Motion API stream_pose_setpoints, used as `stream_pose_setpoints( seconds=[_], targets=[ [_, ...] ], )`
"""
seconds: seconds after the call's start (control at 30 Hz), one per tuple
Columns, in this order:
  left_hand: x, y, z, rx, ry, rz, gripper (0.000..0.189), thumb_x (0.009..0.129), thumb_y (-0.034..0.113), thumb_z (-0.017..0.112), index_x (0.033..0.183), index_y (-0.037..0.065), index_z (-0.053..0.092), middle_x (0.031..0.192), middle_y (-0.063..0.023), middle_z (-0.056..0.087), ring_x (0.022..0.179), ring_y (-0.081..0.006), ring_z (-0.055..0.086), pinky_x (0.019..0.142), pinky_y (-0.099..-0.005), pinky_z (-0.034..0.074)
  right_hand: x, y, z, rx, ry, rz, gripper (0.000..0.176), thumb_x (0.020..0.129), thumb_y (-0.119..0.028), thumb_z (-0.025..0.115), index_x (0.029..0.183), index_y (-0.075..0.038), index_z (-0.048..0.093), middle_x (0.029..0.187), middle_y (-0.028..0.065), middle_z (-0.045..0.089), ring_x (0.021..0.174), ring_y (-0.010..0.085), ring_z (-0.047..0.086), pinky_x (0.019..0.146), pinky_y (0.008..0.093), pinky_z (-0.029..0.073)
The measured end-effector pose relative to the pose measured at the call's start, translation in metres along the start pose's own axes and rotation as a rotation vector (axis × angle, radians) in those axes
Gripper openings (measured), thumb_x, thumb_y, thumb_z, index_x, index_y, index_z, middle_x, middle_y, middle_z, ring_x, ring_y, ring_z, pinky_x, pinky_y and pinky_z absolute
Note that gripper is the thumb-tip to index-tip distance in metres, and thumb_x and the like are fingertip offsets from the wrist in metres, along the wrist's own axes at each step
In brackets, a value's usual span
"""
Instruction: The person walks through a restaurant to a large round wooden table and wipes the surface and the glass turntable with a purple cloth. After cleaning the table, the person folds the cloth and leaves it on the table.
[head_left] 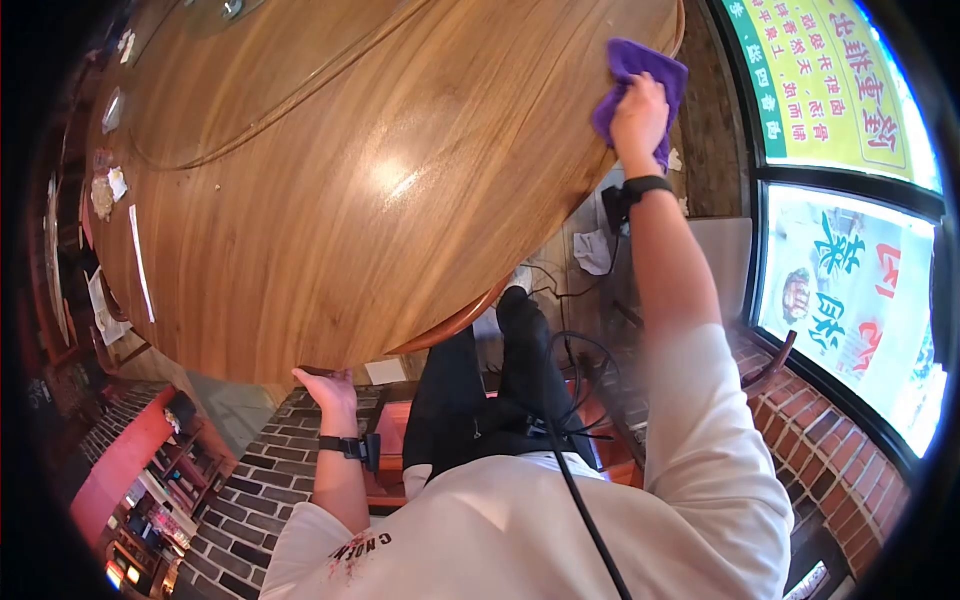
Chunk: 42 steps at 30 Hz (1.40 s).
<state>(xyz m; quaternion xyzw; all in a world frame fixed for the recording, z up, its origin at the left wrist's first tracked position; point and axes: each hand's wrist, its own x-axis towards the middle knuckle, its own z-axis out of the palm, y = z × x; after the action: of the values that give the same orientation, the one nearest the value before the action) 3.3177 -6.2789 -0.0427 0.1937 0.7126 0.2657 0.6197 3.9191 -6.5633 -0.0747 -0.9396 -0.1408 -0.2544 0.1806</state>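
Observation:
My right hand (642,115) presses a purple cloth (632,58) against the right rim of a large round wooden table (330,260). Its fingers are bunched on the cloth, part of which hangs over the edge. At the near left edge of the table, my left hand (328,390) rests against the rim, holding nothing that I can see. The thumb is stretched out, and the other fingers are partly hidden by the edge. The tabletop shines under the light, with small specks on it.
A round glass turntable (290,95) covers the table's far part. Paper scraps and a white strip (142,262) lie near the left edge. A chair back (450,325) touches the near rim. Black cables (575,350) hang by my legs. Sign-covered windows (850,290) stand to the right.

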Motion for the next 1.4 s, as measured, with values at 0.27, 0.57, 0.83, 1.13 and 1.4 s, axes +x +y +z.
stream_pose_setpoints(
  seconds=[0.27, 0.57, 0.83, 1.13, 1.4],
  targets=[
    [-0.010, -0.003, 0.005, -0.021, -0.053, 0.045, 0.089, 0.099, 0.078, 0.029, 0.164, 0.020, 0.017, 0.168, -0.0058, 0.023, 0.151, -0.0288, 0.028, 0.122, -0.0511, 0.022, 0.006, -0.006, -0.067, 0.420, 0.161, 0.224, 0.027, 0.103, -0.015, 0.053, 0.119, 0.000, 0.067, 0.116, 0.0211, 0.070, 0.109, 0.0394, 0.066, 0.096, 0.0447, 0.051],
    [-0.003, -0.008, 0.002, -0.019, -0.046, 0.066, 0.088, 0.099, 0.078, 0.028, 0.165, 0.021, 0.014, 0.170, -0.0057, 0.019, 0.154, -0.0287, 0.022, 0.121, -0.0549, 0.019, -0.097, -0.143, -0.128, 0.897, -0.276, -0.321, 0.029, 0.080, -0.003, 0.067, 0.109, -0.003, 0.070, 0.122, 0.0145, 0.069, 0.114, 0.0336, 0.064, 0.101, 0.0443, 0.050],
    [0.006, -0.009, 0.000, -0.044, -0.050, 0.054, 0.084, 0.100, 0.078, 0.028, 0.163, 0.023, 0.023, 0.168, -0.0038, 0.025, 0.151, -0.0279, 0.027, 0.116, -0.0548, 0.025, -0.186, -0.225, -0.117, 0.450, -0.522, -0.601, 0.028, 0.079, -0.023, 0.072, 0.107, -0.028, 0.077, 0.118, 0.0048, 0.063, 0.097, 0.0277, 0.060, 0.076, 0.0434, 0.048],
    [0.003, -0.017, -0.003, 0.071, -0.049, 0.105, 0.091, 0.098, 0.081, 0.027, 0.165, 0.021, 0.014, 0.170, -0.0060, 0.018, 0.153, -0.0303, 0.024, 0.120, -0.0562, 0.020, -0.134, -0.106, -0.076, 0.502, -0.393, 0.013, 0.020, 0.088, -0.009, 0.067, 0.108, -0.011, 0.071, 0.097, 0.0110, 0.061, 0.081, 0.0308, 0.063, 0.070, 0.0401, 0.055],
    [-0.013, -0.009, 0.013, 0.184, 0.002, 0.118, 0.090, 0.097, 0.082, 0.022, 0.163, 0.021, 0.020, 0.166, -0.0072, 0.029, 0.150, -0.0298, 0.031, 0.114, -0.0558, 0.027, -0.264, -0.274, -0.158, 0.632, -0.721, -0.583, 0.023, 0.079, -0.018, 0.067, 0.100, -0.009, 0.063, 0.100, 0.0069, 0.054, 0.096, 0.0265, 0.057, 0.069, 0.0336, 0.054]
  ],
)
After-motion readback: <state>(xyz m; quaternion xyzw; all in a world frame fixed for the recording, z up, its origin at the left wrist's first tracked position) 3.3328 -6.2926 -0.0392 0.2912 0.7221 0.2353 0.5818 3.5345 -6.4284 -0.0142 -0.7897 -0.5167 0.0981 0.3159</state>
